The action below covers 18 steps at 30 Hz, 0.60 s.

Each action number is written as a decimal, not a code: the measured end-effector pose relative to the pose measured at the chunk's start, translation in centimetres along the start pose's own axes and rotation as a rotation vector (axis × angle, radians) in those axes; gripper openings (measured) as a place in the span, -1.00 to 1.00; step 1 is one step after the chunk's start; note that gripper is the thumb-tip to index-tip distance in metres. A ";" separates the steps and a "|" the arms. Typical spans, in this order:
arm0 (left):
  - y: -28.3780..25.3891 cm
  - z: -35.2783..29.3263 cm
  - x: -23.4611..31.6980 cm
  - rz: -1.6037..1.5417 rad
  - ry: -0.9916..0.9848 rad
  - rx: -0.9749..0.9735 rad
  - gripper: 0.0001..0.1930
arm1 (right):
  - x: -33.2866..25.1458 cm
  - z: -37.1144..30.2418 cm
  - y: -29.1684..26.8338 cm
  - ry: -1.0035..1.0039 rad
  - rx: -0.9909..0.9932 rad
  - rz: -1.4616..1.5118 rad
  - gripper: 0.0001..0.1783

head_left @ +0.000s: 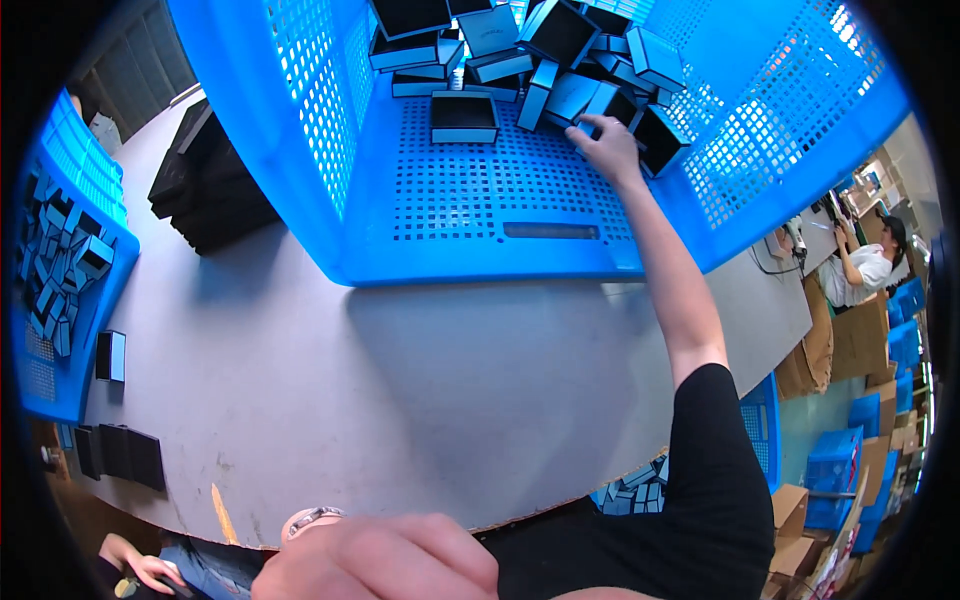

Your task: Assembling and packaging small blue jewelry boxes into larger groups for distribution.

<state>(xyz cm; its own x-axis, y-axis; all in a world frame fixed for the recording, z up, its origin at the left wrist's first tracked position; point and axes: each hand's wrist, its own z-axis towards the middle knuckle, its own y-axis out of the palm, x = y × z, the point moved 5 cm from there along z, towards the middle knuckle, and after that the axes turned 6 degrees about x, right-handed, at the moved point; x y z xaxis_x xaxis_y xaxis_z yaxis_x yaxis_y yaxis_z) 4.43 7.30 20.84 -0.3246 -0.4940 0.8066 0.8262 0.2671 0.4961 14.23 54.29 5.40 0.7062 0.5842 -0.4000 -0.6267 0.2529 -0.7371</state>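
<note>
My right hand (610, 152) reaches into a large blue perforated plastic crate (440, 262). Its thumb and fingers close on the near edge of a small light-blue box (602, 98) in the pile. Around it lie several small boxes with pale blue sides and black faces, jumbled together. One open-looking box (464, 118) sits apart, left of my hand. At the lower edge, very close, is my left hand (400, 555), its fingers curled. A metal band circles that wrist. Whatever its fingers may hold is hidden.
A grey table (430, 400) bears the crate. Black stacked pieces (210, 190) lie left of it. Another blue crate (75, 395) of boxes stands far left, near a single box (111, 357). Another person's hand (145, 570) shows lower left. Cardboard boxes (860, 335) stand right.
</note>
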 end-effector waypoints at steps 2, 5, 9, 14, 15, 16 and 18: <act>0.1 -0.4 1.2 0.057 0.079 0.066 -0.87 | -2.7 -1.9 -2.5 -0.042 0.120 0.341 -0.52; 2.0 0.0 0.1 0.087 -0.010 0.248 -0.84 | -1.3 -7.1 -5.9 -0.010 0.089 0.808 -0.51; 0.0 -1.5 -0.2 0.019 0.091 0.118 -0.89 | -3.6 -15.4 -7.1 0.392 -0.301 1.359 -0.51; 0.2 -2.7 1.0 -0.055 0.248 -0.438 -0.95 | -0.8 -20.0 -6.8 0.213 -0.504 0.401 -0.33; 0.4 -3.2 1.4 -0.029 0.257 -0.426 -0.95 | -1.3 -20.5 -6.8 0.195 -0.515 0.423 -0.33; 0.4 -4.0 2.1 0.003 0.274 -0.408 -0.95 | -3.2 -20.9 -7.3 -0.026 -0.422 0.342 -0.25; 0.2 -5.0 2.9 0.062 0.360 -0.450 -0.94 | -6.7 -22.6 -8.0 -0.230 -0.427 0.302 -0.06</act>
<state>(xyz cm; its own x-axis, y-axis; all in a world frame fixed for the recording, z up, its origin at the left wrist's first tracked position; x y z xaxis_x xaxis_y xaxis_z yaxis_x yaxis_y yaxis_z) 5.98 1.73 21.69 -0.1574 -0.7599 0.6307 0.9787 -0.0348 0.2022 21.97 30.94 1.69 0.3968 0.7471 -0.5332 -0.5673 -0.2570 -0.7824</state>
